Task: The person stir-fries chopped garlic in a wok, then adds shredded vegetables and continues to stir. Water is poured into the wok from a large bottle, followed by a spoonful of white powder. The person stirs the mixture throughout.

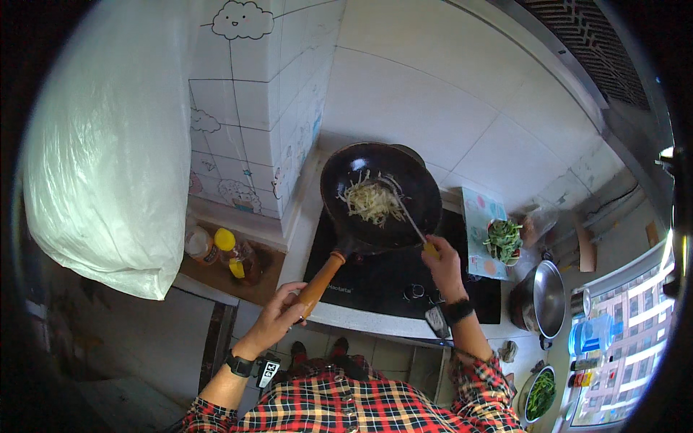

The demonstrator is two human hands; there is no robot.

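A black wok [426, 189] stands on the black cooktop [375, 289]. Pale shredded vegetables [369, 202] lie in a heap in its middle. My left hand [278, 317] is closed around the wok's orange-brown wooden handle [321, 283], to the lower left. In my right hand [445, 268] is a metal spatula [410, 216] with a yellow grip. Its head reaches into the wok at the right side of the shreds, and its exact shape is hard to make out.
Right of the cooktop, a bowl of leafy greens [503, 240] sits on a patterned board [476, 209]. Beyond are a steel pot [550, 299] and another bowl of greens [541, 395]. Yellow-capped bottles [242, 260] stand at left, near a large hanging plastic bag [108, 159]. Tiled walls rise behind the wok.
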